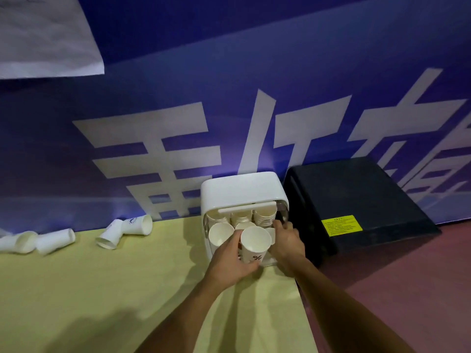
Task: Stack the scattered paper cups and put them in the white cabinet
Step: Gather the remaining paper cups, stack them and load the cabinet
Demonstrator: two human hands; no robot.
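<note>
The white cabinet (pixel 239 189) stands at the back of the yellow table (pixel 102 289), its clear front lid raised, with several stacks of paper cups inside. My left hand (pixel 229 261) grips a paper cup (pixel 254 245) with a red mark, upright, just in front of the opening. Another upright cup (pixel 220 234) sits at the opening's left. My right hand (pixel 286 240) reaches to the cabinet's right front edge, fingers curled there; what they hold is hidden. Several loose cups lie on their sides at the left: a pair (pixel 125 231) and more (pixel 54 240) near the edge.
A black box (pixel 356 200) with a yellow label stands right beside the cabinet on a reddish surface (pixel 407 289). A blue banner with white characters (pixel 178 149) closes off the back. The table's right edge runs just under my right forearm.
</note>
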